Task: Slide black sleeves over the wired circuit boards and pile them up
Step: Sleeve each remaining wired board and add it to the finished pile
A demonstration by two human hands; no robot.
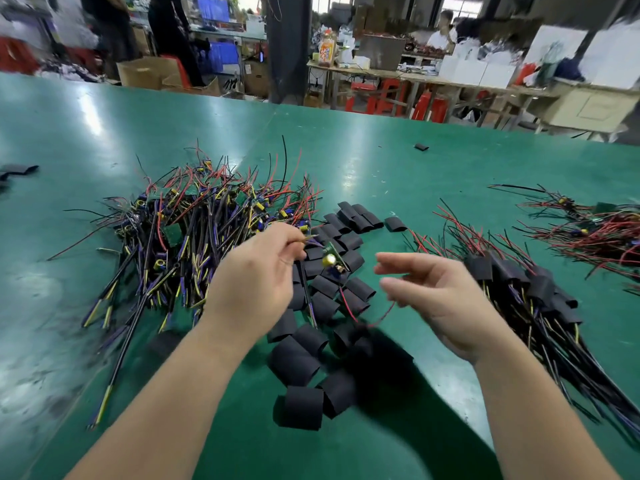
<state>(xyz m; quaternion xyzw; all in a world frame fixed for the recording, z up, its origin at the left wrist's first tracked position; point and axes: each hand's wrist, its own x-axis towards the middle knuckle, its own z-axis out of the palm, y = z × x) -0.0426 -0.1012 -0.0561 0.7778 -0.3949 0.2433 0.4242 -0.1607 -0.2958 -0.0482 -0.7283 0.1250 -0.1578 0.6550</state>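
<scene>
black sleeves (304,355) nearest; left hand (256,271) pinches wired board (332,258); right hand (440,292) loose.

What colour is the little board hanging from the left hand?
Green, with a yellow-topped part on it; the circuit board shows in the head view.

Black sleeves (304,344) on a green table (381,168); red, black, yellow wires (194,216); green board (332,252).

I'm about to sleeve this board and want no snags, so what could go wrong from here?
1. The left hand pinches only the wires, so the dangling circuit board may swing and miss a sleeve.
2. Its red wire trails into the loose black sleeves and could drag them.
3. The right hand is open and empty, close to the sleeved pile, which it might knock.
</scene>
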